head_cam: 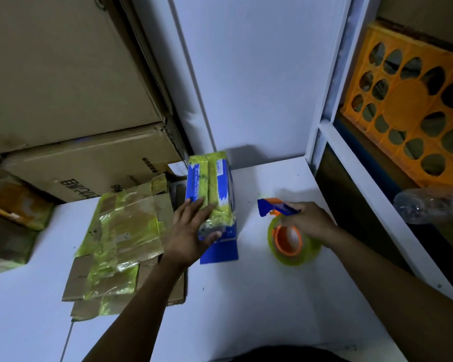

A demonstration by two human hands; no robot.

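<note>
A blue box point(221, 178) wrapped in strips of yellowish tape stands on the white table point(246, 296), a blue flap lying flat at its near end. My left hand point(191, 228) holds its near left corner, fingers flat on the top and thumb against the near end. To the right, my right hand point(307, 218) grips the blue and orange handle of a tape dispenser point(289, 237), which carries a roll of yellowish clear tape and rests on the table.
Flattened cardboard point(120, 239) covered in yellow tape lies left of the box. Large cartons point(89, 168) are stacked at the back left. A white partition stands behind. On the right are an orange crate point(413, 108) and a clear plastic bottle point(429, 205).
</note>
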